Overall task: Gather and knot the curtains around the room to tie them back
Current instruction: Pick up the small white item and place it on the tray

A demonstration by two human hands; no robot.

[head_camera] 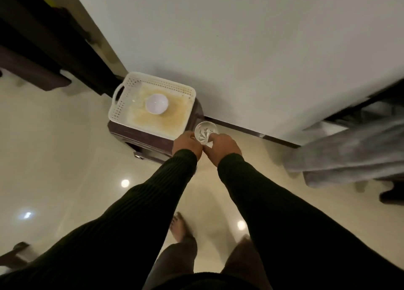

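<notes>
A clear cut-glass tumbler (206,132) is held between both my hands just past the right front corner of a white plastic basket (122,101). My left hand (187,146) grips the glass from its left side and my right hand (223,146) grips it from the right. Both arms wear black ribbed sleeves. A grey curtain (349,145) hangs at the right edge, its hem bunched on the floor, well away from my hands.
The basket holds a white round lid or bowl (156,103) and sits on a dark wooden stand (148,141) against the white wall (240,49). Dark furniture (43,49) stands at the left. The floor is glossy cream tile (54,158); my bare foot (179,226) is below.
</notes>
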